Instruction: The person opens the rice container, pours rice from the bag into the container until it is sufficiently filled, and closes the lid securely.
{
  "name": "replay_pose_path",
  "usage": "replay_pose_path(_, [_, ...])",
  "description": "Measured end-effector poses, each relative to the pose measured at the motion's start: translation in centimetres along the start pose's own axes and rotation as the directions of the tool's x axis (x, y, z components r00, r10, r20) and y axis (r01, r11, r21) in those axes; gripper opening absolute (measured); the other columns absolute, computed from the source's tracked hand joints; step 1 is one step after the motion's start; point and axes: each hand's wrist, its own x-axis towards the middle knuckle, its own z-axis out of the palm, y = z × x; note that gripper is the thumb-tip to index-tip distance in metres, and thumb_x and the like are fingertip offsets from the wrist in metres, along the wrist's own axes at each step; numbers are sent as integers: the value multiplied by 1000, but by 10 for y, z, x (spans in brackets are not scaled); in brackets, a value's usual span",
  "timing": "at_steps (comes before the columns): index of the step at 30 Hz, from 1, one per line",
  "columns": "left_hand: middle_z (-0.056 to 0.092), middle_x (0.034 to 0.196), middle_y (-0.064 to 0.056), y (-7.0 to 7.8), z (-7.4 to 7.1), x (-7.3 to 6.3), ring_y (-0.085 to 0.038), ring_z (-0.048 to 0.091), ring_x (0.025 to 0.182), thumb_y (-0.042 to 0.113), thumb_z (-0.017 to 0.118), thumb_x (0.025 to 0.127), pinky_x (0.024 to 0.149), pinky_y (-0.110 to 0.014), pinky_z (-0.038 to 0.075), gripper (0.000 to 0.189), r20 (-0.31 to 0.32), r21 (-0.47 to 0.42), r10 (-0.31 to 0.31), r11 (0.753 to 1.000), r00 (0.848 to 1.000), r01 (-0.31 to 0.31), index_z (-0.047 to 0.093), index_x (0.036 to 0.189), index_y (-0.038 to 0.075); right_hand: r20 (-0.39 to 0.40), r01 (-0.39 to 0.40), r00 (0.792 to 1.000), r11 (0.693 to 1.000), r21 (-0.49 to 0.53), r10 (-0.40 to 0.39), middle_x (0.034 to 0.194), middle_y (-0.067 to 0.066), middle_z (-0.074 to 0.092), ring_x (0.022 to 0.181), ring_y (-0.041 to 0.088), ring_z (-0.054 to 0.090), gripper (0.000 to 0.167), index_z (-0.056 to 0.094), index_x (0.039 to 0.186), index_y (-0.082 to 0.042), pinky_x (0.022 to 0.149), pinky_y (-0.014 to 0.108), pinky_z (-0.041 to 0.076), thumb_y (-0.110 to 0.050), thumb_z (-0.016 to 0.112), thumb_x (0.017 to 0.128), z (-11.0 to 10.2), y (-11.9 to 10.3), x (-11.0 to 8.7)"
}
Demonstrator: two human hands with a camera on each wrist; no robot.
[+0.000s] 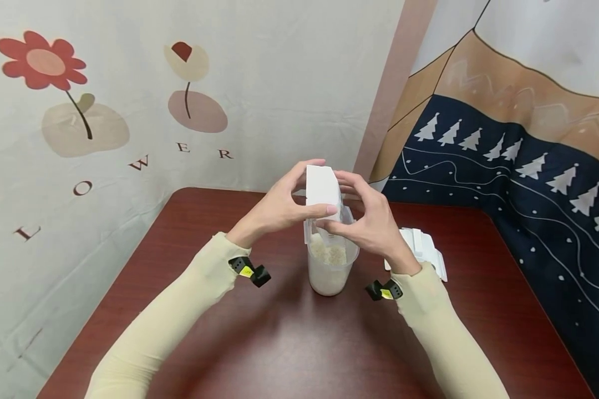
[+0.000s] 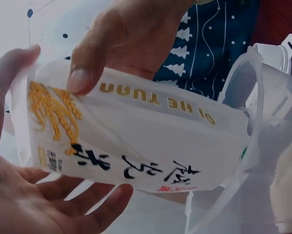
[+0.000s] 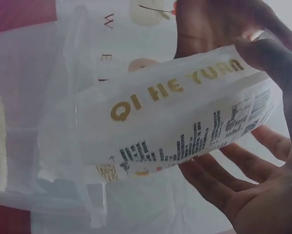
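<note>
A white rice bag (image 1: 322, 185) with gold "QI HE YUAN" lettering is tipped mouth-down over a translucent plastic container (image 1: 331, 280). My left hand (image 1: 284, 204) holds the bag from the left, its thumb across the near face. From the right, my right hand (image 1: 371, 223) grips the bag, thumb in front and fingers behind. The bag's lower end (image 2: 233, 131) sits within the container's rim (image 3: 77, 63). White rice (image 1: 329, 255) lies inside the container, which stands upright on the table.
A white plastic lid (image 1: 424, 249) lies on the dark red table (image 1: 269, 338), behind my right wrist. Printed cloths hang behind the table, one with flowers (image 1: 45, 61) and one with trees (image 1: 471, 139).
</note>
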Motion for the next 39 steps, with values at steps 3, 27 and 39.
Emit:
replay_pose_path(3, [57, 144, 2, -5, -2, 0, -13, 54, 133, 26, 87, 82, 105, -43, 53, 92, 42, -15, 44, 999, 998, -44, 34, 157, 32, 0, -16, 1000, 998, 54, 17, 137, 3, 66, 116, 23, 70, 78, 52, 147, -25, 97, 44, 60, -9, 88, 80, -5, 3, -2])
replay_pose_path(27, [64, 135, -10, -61, 32, -8, -26, 63, 122, 6, 92, 74, 106, -39, 54, 88, -111, -50, 173, 982, 979, -180, 47, 149, 17, -41, -124, 988, 913, 390, 151, 152, 11, 54, 125, 21, 59, 76, 47, 152, -11, 97, 26, 58, 10, 76, 84, -18, 9, -3])
replay_pose_path(39, [72, 116, -10, -63, 48, -8, -23, 70, 102, 9, 90, 77, 93, -42, 60, 69, -237, -26, 165, 984, 957, -176, 57, 138, 15, -91, -151, 979, 950, 273, 182, 146, 7, 58, 123, 20, 63, 81, 44, 152, -18, 102, 28, 56, 2, 81, 83, -11, 7, -15])
